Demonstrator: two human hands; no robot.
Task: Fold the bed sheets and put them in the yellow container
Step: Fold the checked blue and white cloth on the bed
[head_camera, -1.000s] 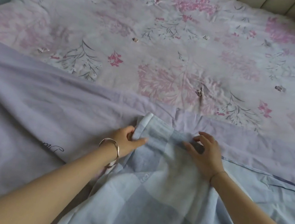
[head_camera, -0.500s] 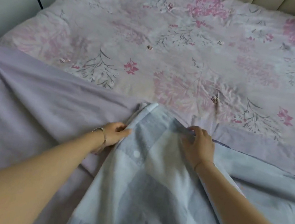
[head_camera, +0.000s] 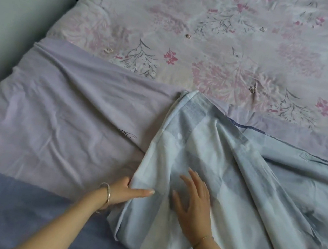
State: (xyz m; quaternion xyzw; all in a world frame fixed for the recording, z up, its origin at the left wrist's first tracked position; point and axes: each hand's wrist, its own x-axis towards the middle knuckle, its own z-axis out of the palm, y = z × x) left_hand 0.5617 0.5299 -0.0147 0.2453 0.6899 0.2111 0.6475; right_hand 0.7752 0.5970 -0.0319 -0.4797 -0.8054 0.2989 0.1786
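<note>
The left hand (head_camera: 123,192) grips the blue checked sheet's (head_camera: 234,190) folded edge while the right hand (head_camera: 194,203) presses flat on it.

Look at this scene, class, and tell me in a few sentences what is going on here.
A person is folding a blue checked sheet. The left hand pinches the sheet's left edge, while the right hand lies flat on it, fingers spread. The sheet lies rumpled over a lilac sheet, with a floral quilt beyond. It is not yet neatly folded.
</note>
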